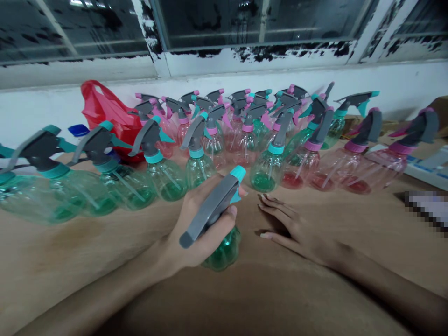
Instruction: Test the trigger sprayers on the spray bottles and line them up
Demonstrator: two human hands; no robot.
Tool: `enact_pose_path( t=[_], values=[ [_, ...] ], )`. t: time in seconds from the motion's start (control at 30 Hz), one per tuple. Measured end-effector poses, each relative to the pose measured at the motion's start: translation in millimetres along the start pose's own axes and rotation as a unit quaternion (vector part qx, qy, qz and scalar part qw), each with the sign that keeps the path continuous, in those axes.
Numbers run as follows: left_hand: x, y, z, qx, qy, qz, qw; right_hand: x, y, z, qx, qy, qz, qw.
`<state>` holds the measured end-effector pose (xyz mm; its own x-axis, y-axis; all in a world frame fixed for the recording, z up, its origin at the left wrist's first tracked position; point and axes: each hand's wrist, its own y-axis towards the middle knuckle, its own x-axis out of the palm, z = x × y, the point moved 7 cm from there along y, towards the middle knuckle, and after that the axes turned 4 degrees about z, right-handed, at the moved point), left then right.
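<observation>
My left hand (pixel 199 224) is wrapped around a green spray bottle (pixel 224 249) with a grey trigger head and teal nozzle, standing on the brown table (pixel 105 242) in front of me. My right hand (pixel 290 224) lies flat on the table just right of that bottle, fingers stretched out, holding nothing. Behind both hands stand rows of several spray bottles: green ones with teal collars (pixel 164 175) at the left and centre, pink ones with pink collars (pixel 315 163) at the centre and right.
A red plastic bag (pixel 108 114) sits at the back left against the white wall (pixel 42 105) below a window. Cardboard and a white printed box (pixel 427 168) lie at the right edge. A pixelated patch (pixel 429 207) covers something at right.
</observation>
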<state>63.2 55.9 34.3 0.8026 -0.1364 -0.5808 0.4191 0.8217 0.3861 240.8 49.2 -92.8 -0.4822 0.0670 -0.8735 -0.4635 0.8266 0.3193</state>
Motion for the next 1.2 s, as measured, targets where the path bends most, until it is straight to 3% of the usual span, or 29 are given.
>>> enact_pose_path(
  t=[0.13,0.33,0.57,0.87,1.0,1.2],
  values=[
    [0.1,-0.6,-0.5,-0.015,-0.022,-0.014,1.000,-0.4,0.1,0.0,0.001,0.002,0.001,1.000],
    [-2.0,-2.7,-4.4,-0.020,0.031,0.046,0.998,-0.9,0.2,-0.5,0.006,0.000,-0.002,1.000],
    [-1.1,-3.8,-4.8,-0.024,0.029,0.036,0.999,-1.3,0.2,-1.4,0.001,0.011,0.010,1.000],
    [-0.7,-5.7,-8.3,-0.064,-0.018,0.051,0.996,-1.2,2.1,-3.0,0.019,-0.001,-0.025,0.999],
    [0.1,-8.9,-8.3,-0.072,-0.024,0.067,0.995,-13.1,4.7,-17.2,0.042,0.059,-0.037,0.997],
    [1.6,-8.4,-9.7,-0.037,-0.041,0.077,0.995,-21.9,11.1,-66.7,0.074,0.144,-0.056,0.985]
  ],
)
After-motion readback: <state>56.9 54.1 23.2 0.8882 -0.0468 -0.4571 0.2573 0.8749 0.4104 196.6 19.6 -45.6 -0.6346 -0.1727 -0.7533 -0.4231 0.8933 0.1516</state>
